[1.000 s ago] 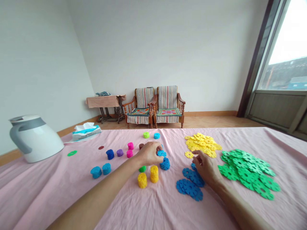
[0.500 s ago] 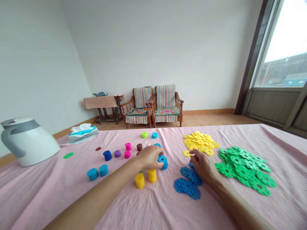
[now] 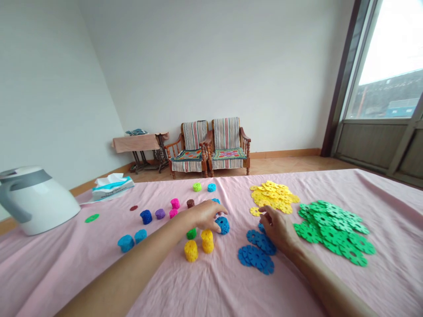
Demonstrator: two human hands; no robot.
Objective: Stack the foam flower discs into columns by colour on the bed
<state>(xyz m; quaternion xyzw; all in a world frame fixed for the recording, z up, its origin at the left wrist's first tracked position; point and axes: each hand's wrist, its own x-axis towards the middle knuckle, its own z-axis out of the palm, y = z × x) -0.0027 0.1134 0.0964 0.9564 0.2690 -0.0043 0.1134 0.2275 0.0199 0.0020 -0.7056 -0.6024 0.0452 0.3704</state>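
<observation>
– blue stack point(image 3: 223, 225), which hand is nearer?
– left hand point(image 3: 205, 215), just left of it, fingers loose, holding nothing.
– and right hand point(image 3: 276, 230)?
– well to the right, fingers curled above blue discs point(image 3: 261, 242); can't tell if gripping.

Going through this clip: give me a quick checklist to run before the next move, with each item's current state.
Contact between left hand and blue stack: cannot tell, fingertips right beside it.
Piece held in right hand: cannot tell, fingers pinched above the blue discs.
Two yellow stacks upright: ok.
Yellow pile apart from green pile: ok.
</observation>
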